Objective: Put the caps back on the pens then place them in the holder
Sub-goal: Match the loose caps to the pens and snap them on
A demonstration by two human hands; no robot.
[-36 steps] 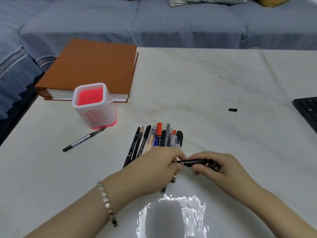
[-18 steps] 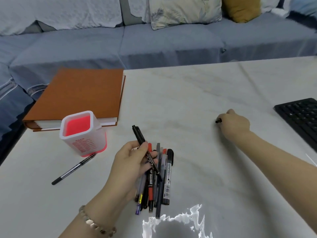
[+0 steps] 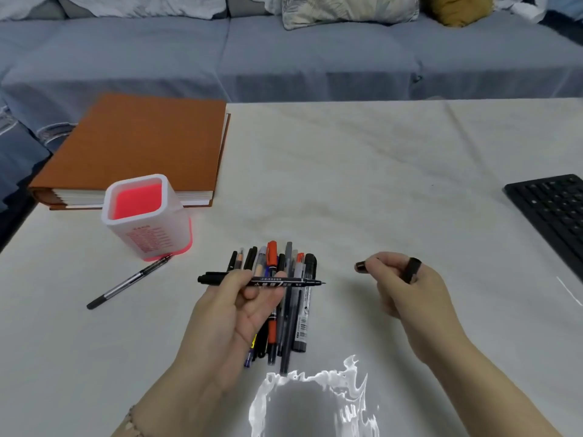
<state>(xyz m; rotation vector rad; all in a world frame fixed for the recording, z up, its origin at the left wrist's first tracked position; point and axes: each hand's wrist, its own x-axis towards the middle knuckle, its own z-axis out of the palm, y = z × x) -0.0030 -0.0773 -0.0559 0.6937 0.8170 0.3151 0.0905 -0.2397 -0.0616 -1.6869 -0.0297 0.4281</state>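
Note:
My left hand [image 3: 233, 307] holds a black pen [image 3: 262, 281] level above the table, its bare tip pointing right. My right hand [image 3: 407, 285] pinches a small black cap [image 3: 360, 266] in its fingertips, a hand's width right of that tip; a second black cap [image 3: 412, 269] is tucked between its fingers. Several pens [image 3: 285, 307] lie side by side in a bundle under my left hand. The white holder with a pink inside [image 3: 145, 216] stands upright at the left with nothing visible in it. A single black and silver pen [image 3: 129, 282] lies slanted in front of the holder.
An orange binder [image 3: 138, 146] lies behind the holder at the table's far left. A black keyboard [image 3: 552, 212] sits at the right edge. A grey sofa with cushions [image 3: 315, 58] runs behind the table. A bright glare patch [image 3: 315, 402] lies near the front edge.
My right hand went out to the small cap on the far right of the table and came back holding it. My left hand turned the pen from upright to level.

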